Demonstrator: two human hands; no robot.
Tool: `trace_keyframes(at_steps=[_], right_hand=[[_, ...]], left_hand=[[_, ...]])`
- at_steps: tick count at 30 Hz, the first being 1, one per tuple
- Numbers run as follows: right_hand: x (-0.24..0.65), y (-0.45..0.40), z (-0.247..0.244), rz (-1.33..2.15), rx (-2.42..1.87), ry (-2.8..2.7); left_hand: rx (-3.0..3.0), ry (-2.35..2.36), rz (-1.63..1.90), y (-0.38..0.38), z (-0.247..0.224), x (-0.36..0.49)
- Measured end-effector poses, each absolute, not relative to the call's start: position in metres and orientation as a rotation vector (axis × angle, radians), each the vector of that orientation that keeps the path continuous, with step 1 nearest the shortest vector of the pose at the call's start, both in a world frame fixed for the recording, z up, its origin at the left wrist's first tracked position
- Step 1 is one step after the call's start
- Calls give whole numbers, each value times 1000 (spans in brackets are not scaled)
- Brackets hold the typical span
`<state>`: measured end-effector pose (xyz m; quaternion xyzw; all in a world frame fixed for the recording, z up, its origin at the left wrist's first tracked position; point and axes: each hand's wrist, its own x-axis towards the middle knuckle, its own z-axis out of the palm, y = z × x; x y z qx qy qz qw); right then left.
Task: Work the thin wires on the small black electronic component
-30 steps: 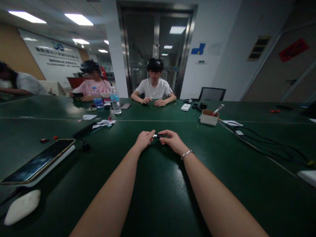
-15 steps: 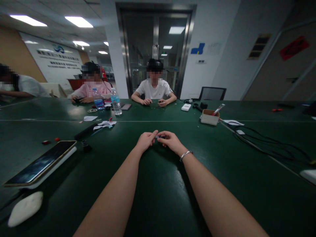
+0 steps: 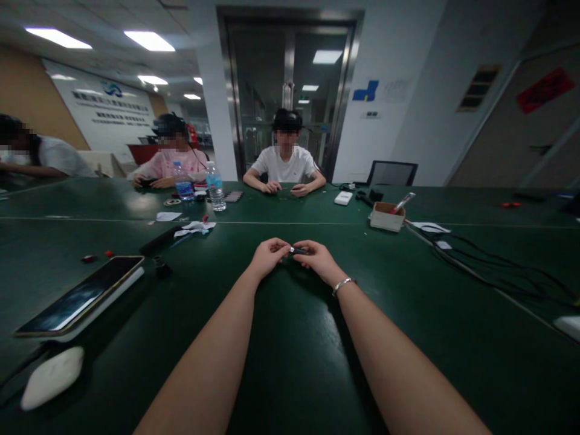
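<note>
Just over the middle of the green table (image 3: 290,350), my two hands meet at a small dark object with a silvery end (image 3: 298,250). My right hand (image 3: 317,260), with a bracelet at the wrist, pinches its dark part between thumb and fingers. The fingertips of my left hand (image 3: 269,256) are closed at the silvery end on the left. What exactly the object is, I cannot make out. The curled lower fingers of both hands are partly hidden.
A phone on a white block (image 3: 81,296) and a white rounded object (image 3: 53,377) lie at the left. Ahead stand bottles (image 3: 215,188) and a small box (image 3: 386,219). Black cables (image 3: 489,272) run along the right. Across the table sits a person (image 3: 284,157).
My left thumb has drawn back a little to the left, and more of the object's silvery end shows between the hands. The whole view has shifted slightly.
</note>
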<state>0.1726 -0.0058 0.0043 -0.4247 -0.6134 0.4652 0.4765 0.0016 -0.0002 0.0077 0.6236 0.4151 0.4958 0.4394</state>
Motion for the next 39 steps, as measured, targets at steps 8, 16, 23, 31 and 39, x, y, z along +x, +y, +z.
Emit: trace_keyframes(at_steps=[8, 16, 23, 31, 39], right_hand=[[176, 0, -1, 1234, -943, -1407], [178, -2, -1, 1276, -859, -1399], [179, -6, 2, 1328, -845, -1419], [172, -11, 9, 1241, -935, -1574], [169, -10, 9, 1195, -1000, -1510]], left_hand=[[1603, 1171, 1167, 7, 0, -1], [1710, 1326, 1101, 9, -1, -1], [1789, 1476, 1074, 1, 7, 0], [1876, 1471, 1007, -1, 11, 1], [1702, 1279, 1045, 1, 5, 3]])
